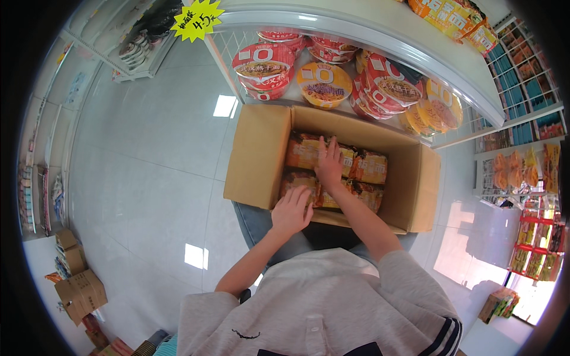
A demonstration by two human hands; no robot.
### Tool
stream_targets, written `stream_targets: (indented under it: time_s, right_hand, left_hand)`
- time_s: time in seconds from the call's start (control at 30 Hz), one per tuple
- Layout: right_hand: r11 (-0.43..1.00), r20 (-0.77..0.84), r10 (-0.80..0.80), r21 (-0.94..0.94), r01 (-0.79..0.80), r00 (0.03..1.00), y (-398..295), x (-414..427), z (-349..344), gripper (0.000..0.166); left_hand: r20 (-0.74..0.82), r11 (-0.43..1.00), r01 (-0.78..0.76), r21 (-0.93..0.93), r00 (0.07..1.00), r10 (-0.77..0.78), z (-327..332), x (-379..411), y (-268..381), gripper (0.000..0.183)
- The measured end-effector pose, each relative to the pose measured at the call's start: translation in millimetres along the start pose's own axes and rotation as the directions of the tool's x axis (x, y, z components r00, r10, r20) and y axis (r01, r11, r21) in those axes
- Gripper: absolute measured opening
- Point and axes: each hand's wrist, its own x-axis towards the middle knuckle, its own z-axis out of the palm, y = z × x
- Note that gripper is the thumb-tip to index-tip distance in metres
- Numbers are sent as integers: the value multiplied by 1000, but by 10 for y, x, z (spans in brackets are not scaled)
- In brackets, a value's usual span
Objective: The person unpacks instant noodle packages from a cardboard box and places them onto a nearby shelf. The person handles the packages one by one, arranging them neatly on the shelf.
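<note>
An open cardboard box (256, 155) rests before me, against a shop shelf. Inside lie several orange and yellow packets of instant noodles (372, 167) in two rows. My right hand (330, 167) reaches into the box, its fingers spread over the packets of the far row. At the near left part of the box is my left hand (290, 212), fingers slightly bent, over or against a near-row packet (298, 180); whether it touches the packet I cannot tell. Neither hand visibly grips anything.
Red noodle bowls (262, 66) and yellow ones (324, 84) stand on the shelf behind the box. A white shelf edge (356, 33) with a yellow price tag (196, 20) overhangs them. More cardboard boxes (82, 293) are at lower left, and wire racks (525, 89) stand at right.
</note>
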Motion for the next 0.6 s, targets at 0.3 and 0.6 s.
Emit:
stream_targets:
  time_s: [0.3, 0.6]
  right_hand:
    - [967, 179, -240, -43, 251, 954, -104, 168, 279, 74]
    - [971, 147, -235, -1, 238, 961, 88, 294, 486, 82]
  left_hand:
    - [5, 1000, 8, -3, 1000, -8, -14, 21, 33, 26]
    - [0, 1000, -22, 20, 1000, 22, 13, 23, 51, 18]
